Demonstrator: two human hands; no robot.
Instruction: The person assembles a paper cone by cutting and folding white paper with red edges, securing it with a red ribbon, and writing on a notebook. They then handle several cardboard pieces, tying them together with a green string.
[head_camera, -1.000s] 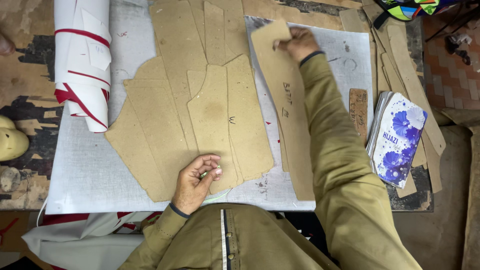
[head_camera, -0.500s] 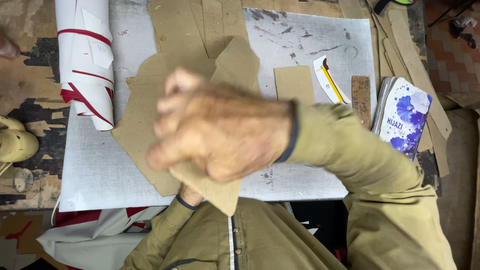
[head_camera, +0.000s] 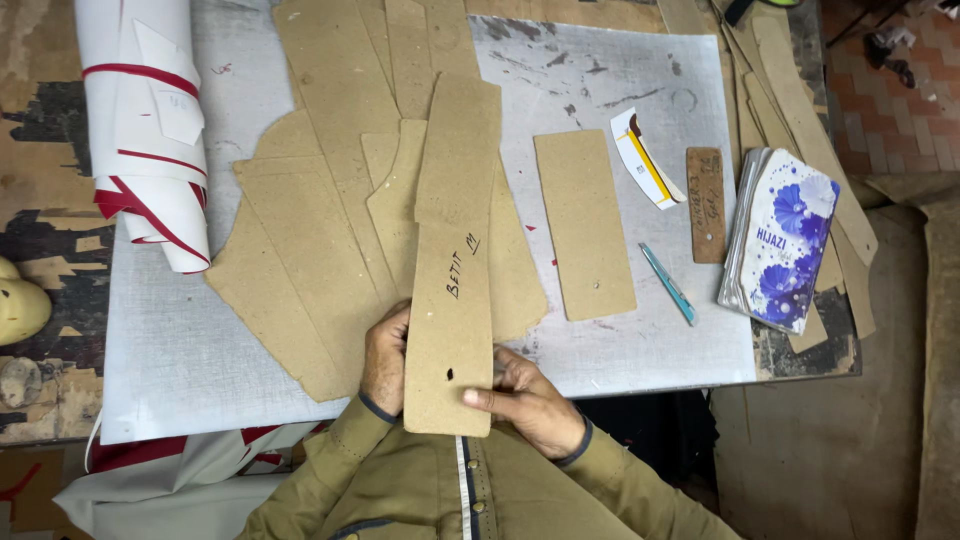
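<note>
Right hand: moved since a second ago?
Yes. The right hand was at the far edge of the grey cutting mat; now it is at the mat's near edge, gripping the long cardboard strip beside the left hand.

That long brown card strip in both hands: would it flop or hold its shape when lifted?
The strip probably holds its shape: it lies flat and straight though the left hand and right hand grip only its near end. It looks thin, so likely light. Its matte face seems unlikely to slip, though it could slide over the card pieces beneath.
</note>
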